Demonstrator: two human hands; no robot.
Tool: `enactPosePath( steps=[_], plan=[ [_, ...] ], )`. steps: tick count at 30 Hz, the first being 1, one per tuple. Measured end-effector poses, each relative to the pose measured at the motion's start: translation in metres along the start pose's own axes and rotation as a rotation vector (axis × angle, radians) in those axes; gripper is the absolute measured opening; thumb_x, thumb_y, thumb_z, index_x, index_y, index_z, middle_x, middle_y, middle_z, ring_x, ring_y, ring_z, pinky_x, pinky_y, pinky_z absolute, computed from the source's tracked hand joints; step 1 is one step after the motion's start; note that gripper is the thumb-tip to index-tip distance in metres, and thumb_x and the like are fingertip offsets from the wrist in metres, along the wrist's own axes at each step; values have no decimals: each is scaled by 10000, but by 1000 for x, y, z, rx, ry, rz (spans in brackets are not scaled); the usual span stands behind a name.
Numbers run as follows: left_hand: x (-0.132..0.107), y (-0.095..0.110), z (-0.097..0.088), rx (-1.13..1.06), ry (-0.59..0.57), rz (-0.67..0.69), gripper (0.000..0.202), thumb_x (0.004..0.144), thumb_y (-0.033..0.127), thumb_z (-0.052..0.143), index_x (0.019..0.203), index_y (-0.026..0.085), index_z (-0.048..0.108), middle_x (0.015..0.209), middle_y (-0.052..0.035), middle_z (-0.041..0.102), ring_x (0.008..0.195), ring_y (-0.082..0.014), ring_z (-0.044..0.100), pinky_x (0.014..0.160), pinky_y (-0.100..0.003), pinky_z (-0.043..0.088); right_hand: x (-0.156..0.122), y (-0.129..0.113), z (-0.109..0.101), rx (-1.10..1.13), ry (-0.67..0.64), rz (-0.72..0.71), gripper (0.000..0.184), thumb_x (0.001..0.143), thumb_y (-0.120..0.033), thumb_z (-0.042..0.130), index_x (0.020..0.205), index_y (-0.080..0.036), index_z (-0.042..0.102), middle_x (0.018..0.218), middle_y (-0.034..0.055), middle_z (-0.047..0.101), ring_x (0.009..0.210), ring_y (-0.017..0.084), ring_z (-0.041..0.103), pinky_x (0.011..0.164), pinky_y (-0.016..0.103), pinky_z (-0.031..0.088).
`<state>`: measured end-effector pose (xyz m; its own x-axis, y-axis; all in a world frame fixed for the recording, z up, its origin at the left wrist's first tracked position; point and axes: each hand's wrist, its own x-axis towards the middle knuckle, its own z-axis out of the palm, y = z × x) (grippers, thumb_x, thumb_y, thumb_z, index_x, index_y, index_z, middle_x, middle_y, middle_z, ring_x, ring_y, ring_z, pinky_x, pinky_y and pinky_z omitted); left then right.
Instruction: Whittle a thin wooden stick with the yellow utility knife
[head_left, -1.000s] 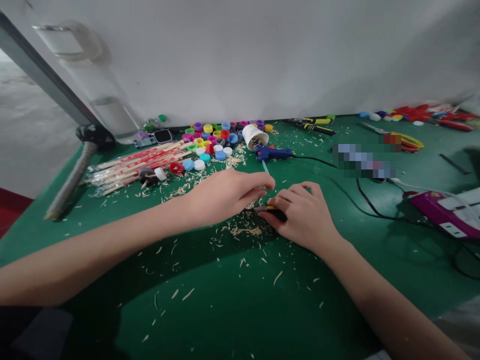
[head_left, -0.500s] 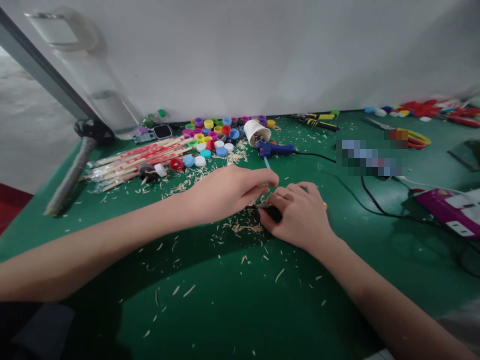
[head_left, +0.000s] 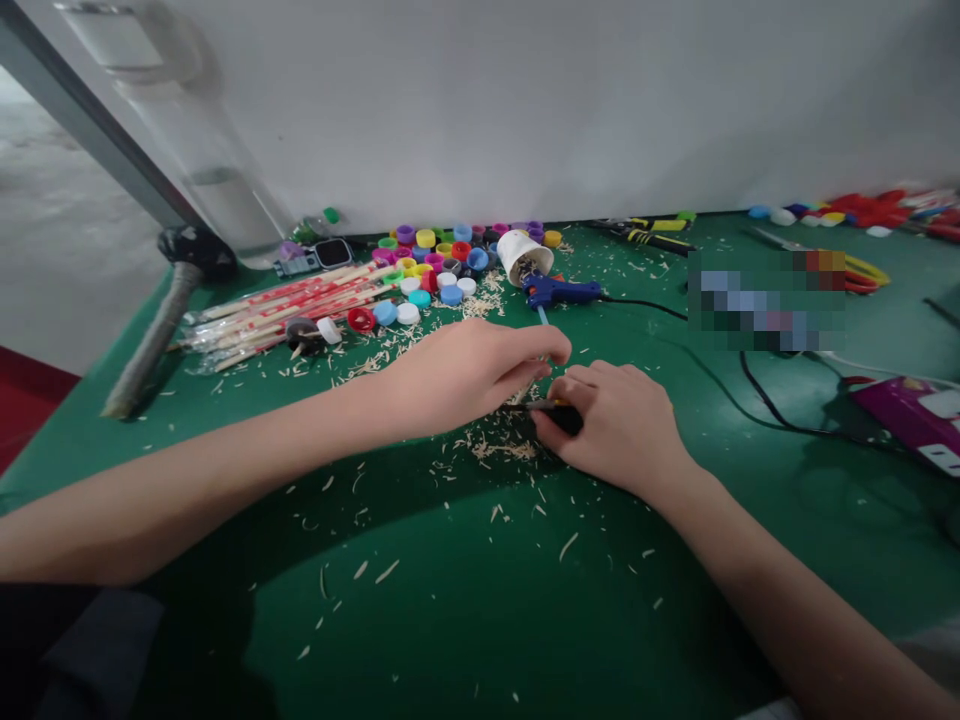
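Note:
My right hand (head_left: 619, 425) is closed around a utility knife (head_left: 568, 416) with a black and yellow handle. Its thin blade points left, passing below the fingers of my left hand (head_left: 469, 375). That left hand is bent with thumb and fingers pinched together; whatever they hold is mostly hidden, with only a small pale bit showing beneath. Curly wood shavings (head_left: 506, 450) lie under and around both hands. Just beyond the fingers rests a blue glue gun (head_left: 562, 291), its nozzle side by a tipped white cup (head_left: 523, 257).
Colourful bottle caps (head_left: 450, 293) and wrapped wooden chopsticks (head_left: 292, 312) lie at the back left, near a hammer (head_left: 157, 340). Pliers (head_left: 652, 240), scissors (head_left: 847, 270), a cable (head_left: 765, 415) and a purple power strip (head_left: 911, 410) are to the right on the green table (head_left: 450, 620).
The whole view has shifted slightly, so things appear a little further right. My right hand has turned a bit on the knife, and more of the handle's yellow part shows near the blade.

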<state>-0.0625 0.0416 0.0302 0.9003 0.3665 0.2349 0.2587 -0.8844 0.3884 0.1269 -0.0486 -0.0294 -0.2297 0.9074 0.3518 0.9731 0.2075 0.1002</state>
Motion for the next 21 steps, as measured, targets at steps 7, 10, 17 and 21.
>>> enactPosePath(
  steps=[7, 10, 17, 21],
  plan=[
    [0, -2, 0, 23, 2, -13, 249, 957, 242, 384, 1132, 213, 558, 797, -14, 681, 508, -66, 498, 472, -226, 317, 9, 4, -9, 124, -181, 11, 225, 817, -405, 513, 729, -217, 597, 707, 17, 586, 650, 152, 487, 517, 284, 222],
    [0, -3, 0, 33, 12, -18, 247, 956, 233, 382, 1124, 208, 562, 759, -9, 667, 490, -64, 476, 462, -228, 300, 13, 2, -7, 121, -130, -31, 178, 784, -355, 513, 692, -212, 566, 703, 17, 575, 645, 148, 477, 521, 287, 220],
    [1, -3, 1, 30, 42, -18, 237, 949, 227, 397, 1108, 209, 572, 753, -1, 664, 491, -57, 473, 460, -221, 294, 10, -10, 5, 56, 3, -48, 139, 760, -294, 465, 658, -207, 504, 650, 20, 506, 642, 156, 437, 543, 304, 198],
    [1, -4, 2, 29, 51, -15, 237, 945, 216, 406, 1106, 211, 580, 774, 1, 673, 499, -53, 480, 469, -222, 303, 13, -11, 1, 62, -26, -19, 132, 758, -293, 474, 672, -207, 525, 660, 25, 519, 652, 166, 448, 550, 311, 235]
  ],
)
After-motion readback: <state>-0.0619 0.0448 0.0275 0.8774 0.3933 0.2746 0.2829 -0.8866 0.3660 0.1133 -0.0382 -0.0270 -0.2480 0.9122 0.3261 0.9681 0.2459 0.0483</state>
